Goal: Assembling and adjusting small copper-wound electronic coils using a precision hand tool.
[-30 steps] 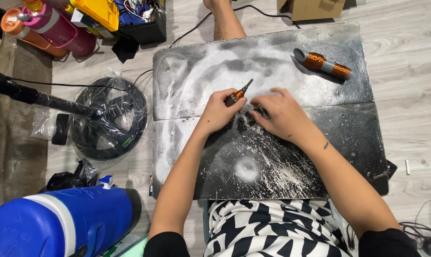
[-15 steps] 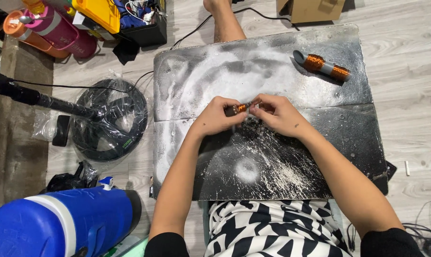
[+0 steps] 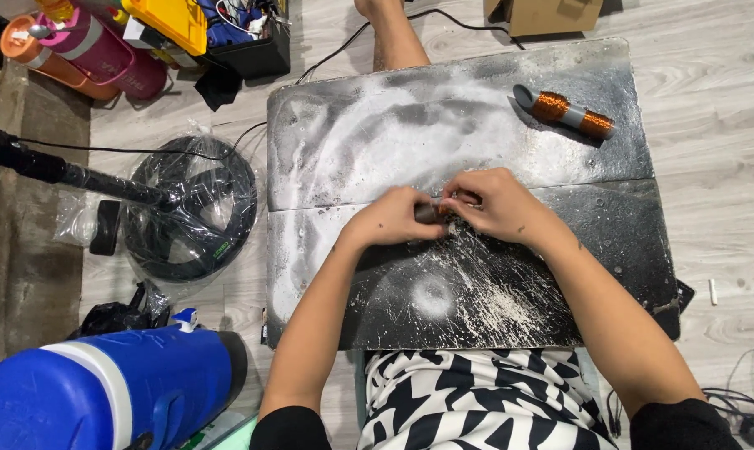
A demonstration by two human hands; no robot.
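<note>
My left hand [image 3: 391,218] and my right hand [image 3: 492,203] meet over the middle of a black work board [image 3: 369,133] dusted with white powder. Both pinch one small dark rod-like piece with a copper-coloured band [image 3: 433,212]; most of it is hidden by my fingers. A grey rod wound with two copper wire coils [image 3: 564,111] lies apart at the board's far right.
A bare leg [image 3: 391,37] reaches past the board's far edge. At the left are a black hoop in clear plastic [image 3: 195,208], a dark pole [image 3: 69,173], a blue and white cooler [image 3: 94,396], bottles [image 3: 94,50], a yellow box [image 3: 173,21]. Cardboard box [image 3: 552,12] far right.
The small piece was held upright in my left hand beside my flat right hand; both hands have since closed together over it, and it lies level between my fingertips.
</note>
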